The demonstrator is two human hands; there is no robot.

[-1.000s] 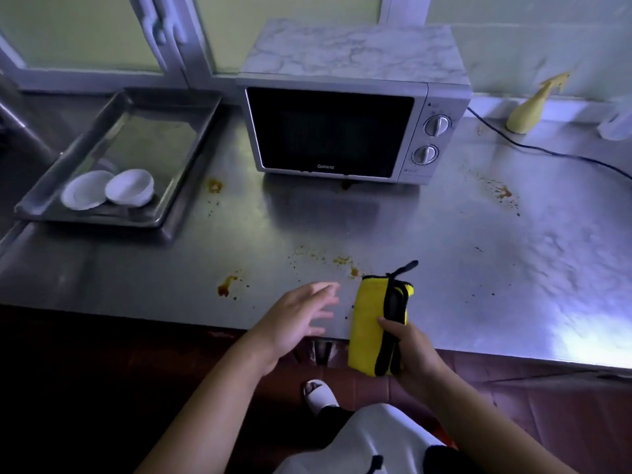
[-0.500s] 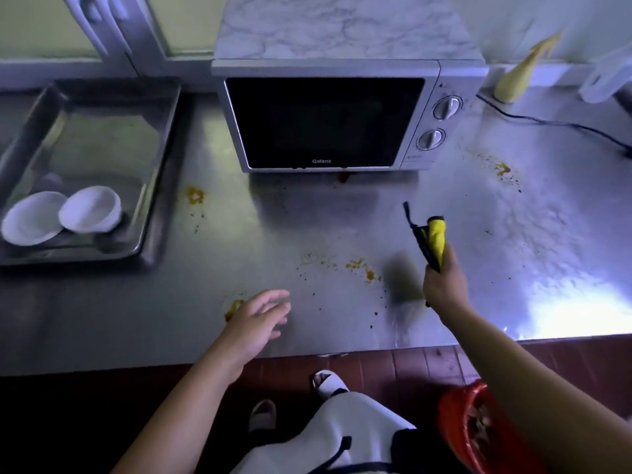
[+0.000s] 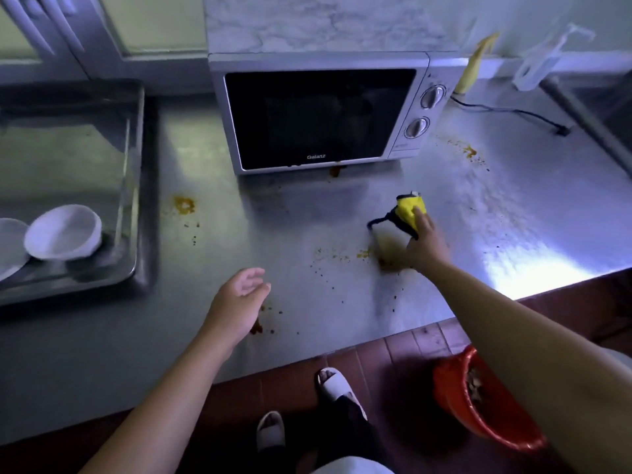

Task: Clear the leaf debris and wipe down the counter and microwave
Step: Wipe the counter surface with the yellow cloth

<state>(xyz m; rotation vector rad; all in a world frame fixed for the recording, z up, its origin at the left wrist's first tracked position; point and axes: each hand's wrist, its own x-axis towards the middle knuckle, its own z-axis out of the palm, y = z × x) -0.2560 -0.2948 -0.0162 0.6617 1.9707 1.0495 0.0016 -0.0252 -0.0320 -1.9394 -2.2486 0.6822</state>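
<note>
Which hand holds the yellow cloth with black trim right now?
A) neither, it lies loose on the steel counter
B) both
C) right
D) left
C: the right hand grips the yellow cloth with black trim, while the left hand hovers open and holds nothing.

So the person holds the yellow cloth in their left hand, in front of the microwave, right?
No, the right hand grips the yellow cloth, in front of the microwave. The head view shows the left hand open, holding nothing.
</note>
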